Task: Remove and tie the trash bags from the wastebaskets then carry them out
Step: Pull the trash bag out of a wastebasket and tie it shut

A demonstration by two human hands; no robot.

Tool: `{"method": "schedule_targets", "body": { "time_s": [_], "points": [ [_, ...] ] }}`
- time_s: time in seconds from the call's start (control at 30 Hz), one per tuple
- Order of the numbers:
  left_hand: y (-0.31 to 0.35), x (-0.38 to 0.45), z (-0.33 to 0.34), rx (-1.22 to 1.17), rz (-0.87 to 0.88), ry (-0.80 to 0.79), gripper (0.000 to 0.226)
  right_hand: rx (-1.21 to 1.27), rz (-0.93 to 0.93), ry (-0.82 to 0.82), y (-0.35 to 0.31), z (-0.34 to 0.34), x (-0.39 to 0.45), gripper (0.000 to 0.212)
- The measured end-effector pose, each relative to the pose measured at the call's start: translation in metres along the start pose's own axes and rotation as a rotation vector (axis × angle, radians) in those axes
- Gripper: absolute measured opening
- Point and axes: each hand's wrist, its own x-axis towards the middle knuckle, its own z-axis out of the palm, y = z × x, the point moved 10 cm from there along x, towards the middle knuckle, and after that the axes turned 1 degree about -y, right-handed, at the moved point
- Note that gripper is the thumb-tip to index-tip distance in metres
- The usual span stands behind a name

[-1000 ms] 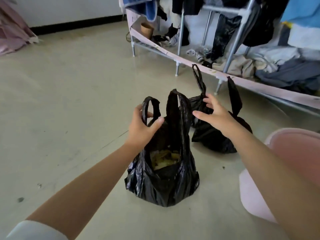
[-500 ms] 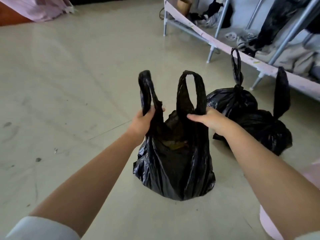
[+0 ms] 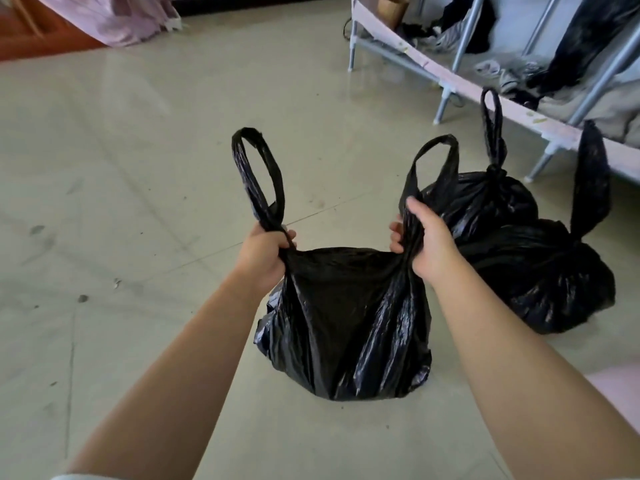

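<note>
A black trash bag (image 3: 346,323) stands on the floor in front of me, its mouth pulled flat and shut. My left hand (image 3: 265,256) grips the base of the bag's left handle loop (image 3: 258,171). My right hand (image 3: 427,244) grips the base of the right handle loop (image 3: 436,161). Both loops stick up above my fists, spread well apart. Behind and to the right sit two knotted black bags, one farther back (image 3: 485,195) and one nearer (image 3: 543,278), touching each other.
A metal clothes rack (image 3: 446,88) with hanging clothes and shoes runs along the back right. A pink wastebasket's edge (image 3: 620,393) shows at the lower right. Pink fabric (image 3: 117,19) and wooden furniture lie at the far left. Open floor spreads to the left.
My hands have pulled the two handles apart sideways, stretching the bag's mouth flat and closed. A second ago the mouth gaped and my right hand was free.
</note>
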Motion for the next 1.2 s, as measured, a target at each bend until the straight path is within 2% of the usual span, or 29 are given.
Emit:
{"method": "schedule_targets", "body": {
  "time_s": [0.1,0.2,0.23,0.3,0.37,0.4,0.5,0.57,0.7,0.77,0.9,1.07,1.2],
  "points": [
    [-0.009,0.003,0.001,-0.110,-0.047,-0.109,0.036,-0.380,-0.040,-0.052,-0.004,0.003,-0.004,0.022],
    [-0.005,0.005,0.005,-0.055,-0.034,-0.176,0.031,-0.637,-0.129,-0.036,-0.019,-0.003,-0.011,0.021],
    [-0.003,0.004,0.010,-0.084,-0.028,-0.211,0.032,-0.621,-0.152,-0.067,-0.022,-0.001,-0.014,0.027],
    [-0.002,-0.001,0.024,-0.219,-0.035,-0.285,0.033,-0.359,-0.130,-0.116,-0.021,-0.003,-0.017,0.035],
    [-0.008,-0.005,0.037,-0.351,-0.087,-0.323,0.034,-0.093,-0.098,-0.072,-0.019,-0.012,-0.019,0.037],
    [-0.015,-0.006,0.043,-0.370,-0.132,-0.334,0.035,-0.053,-0.096,-0.045,-0.017,-0.016,-0.020,0.038],
    [-0.050,-0.006,0.052,-0.130,-0.298,-0.309,0.034,-0.108,-0.080,-0.039,-0.007,-0.014,-0.023,0.038],
    [-0.071,-0.007,0.048,0.098,-0.387,-0.269,0.034,-0.293,-0.059,-0.034,0.000,-0.009,-0.022,0.038],
    [-0.085,-0.010,0.039,0.446,-0.400,-0.310,0.035,-0.651,-0.080,-0.143,0.012,0.009,-0.018,0.033],
    [-0.085,-0.011,0.039,0.489,-0.384,-0.369,0.036,-0.857,-0.164,-0.186,0.011,0.020,-0.019,0.032],
    [-0.083,-0.019,0.041,0.397,-0.369,-0.491,0.032,-1.173,-0.306,-0.233,0.009,0.037,-0.025,0.040],
    [-0.084,-0.019,0.035,0.334,-0.345,-0.481,0.045,-1.126,-0.056,-0.429,0.036,0.040,-0.033,0.040],
    [-0.084,-0.015,0.035,0.200,-0.358,-0.409,0.051,-1.148,0.137,-0.508,0.054,0.033,-0.040,0.037]
  ]
}}
